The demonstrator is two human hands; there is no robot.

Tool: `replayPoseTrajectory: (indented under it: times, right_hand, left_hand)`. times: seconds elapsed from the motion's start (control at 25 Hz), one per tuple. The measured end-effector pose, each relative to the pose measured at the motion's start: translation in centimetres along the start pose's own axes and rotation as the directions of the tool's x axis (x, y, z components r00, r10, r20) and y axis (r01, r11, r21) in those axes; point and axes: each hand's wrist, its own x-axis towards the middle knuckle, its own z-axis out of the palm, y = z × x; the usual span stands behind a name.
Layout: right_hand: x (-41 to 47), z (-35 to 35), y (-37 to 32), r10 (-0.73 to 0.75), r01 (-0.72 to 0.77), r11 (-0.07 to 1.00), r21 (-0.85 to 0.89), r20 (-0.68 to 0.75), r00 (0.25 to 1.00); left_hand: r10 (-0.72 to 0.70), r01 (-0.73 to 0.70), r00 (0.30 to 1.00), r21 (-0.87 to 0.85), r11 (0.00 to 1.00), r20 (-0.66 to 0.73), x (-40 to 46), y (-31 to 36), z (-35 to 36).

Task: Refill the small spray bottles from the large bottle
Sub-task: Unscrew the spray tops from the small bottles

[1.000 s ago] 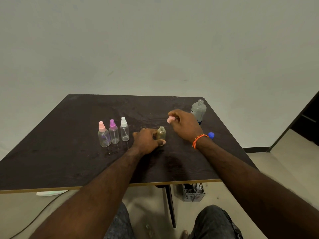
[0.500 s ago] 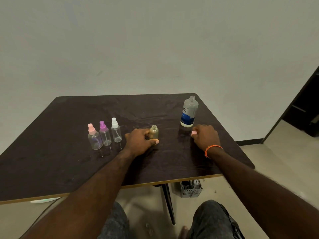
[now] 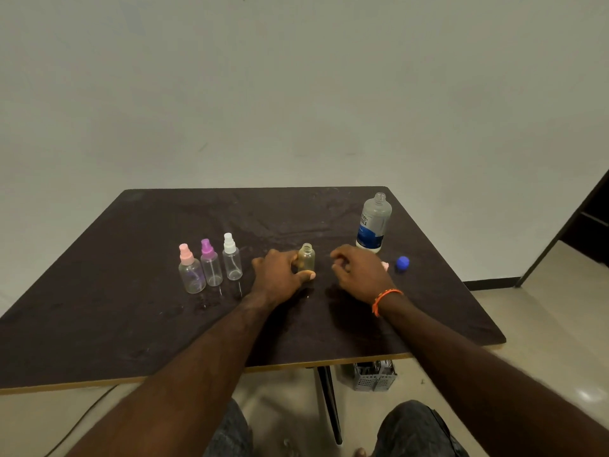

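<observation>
Bottles stand on dark table; grey wall behind.

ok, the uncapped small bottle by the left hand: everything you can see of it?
The small bottle is clear plastic with a yellowish-amber tint, round body, short threaded neck, open mouth with no sprayer. It stands upright on the table, right of three capped spray bottles. The left hand grips it, thumb across its base. Fill level can't be told.
</observation>
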Motion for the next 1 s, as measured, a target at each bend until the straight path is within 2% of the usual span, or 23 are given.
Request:
replayPoseTrajectory:
  times: [0.16, 0.44, 0.68, 0.84, 0.92, 1.0]
  right_hand:
    - [2.4, 2.8, -2.1, 0.073, -0.080, 0.987, 0.141, 0.055, 0.996]
    - [7.4, 4.5, -1.1, 0.147, -0.156, 0.965, 0.209, 0.058, 0.987]
    - [8.4, 4.4, -0.8, 0.156, -0.169, 0.950, 0.262, 0.069, 0.985]
    - [7.1, 3.3, -1.1, 0.173, -0.157, 0.955, 0.253, -0.039, 0.984]
    - [6.1, 2.5, -1.4, 0.166, -0.127, 0.960, 0.251, -0.141, 0.976]
    - [5.0, 1.8, -2.0, 0.137, -0.075, 0.969, 0.236, -0.258, 0.956]
  left_hand:
    - [-0.028, 0.029, 0.999, 0.068, 0.997, -0.018, 1.6, 0.2, 0.4]
    - [-0.102, 0.094, 0.994, 0.219, 0.971, 0.025, 6.7, -0.2, 1.3]
    - [-0.109, 0.098, 0.993, 0.187, 0.977, 0.054, 8.1, -0.2, 1.4]
    - [-0.109, 0.100, 0.993, 0.163, 0.982, 0.051, 7.2, 0.6, -0.5]
    - [-0.098, 0.091, 0.995, 0.158, 0.983, 0.033, 6.5, 1.2, -2.1]
    - [-0.027, 0.020, 0.999, 0.184, 0.983, 0.031, 5.6, 1.4, -3.7]
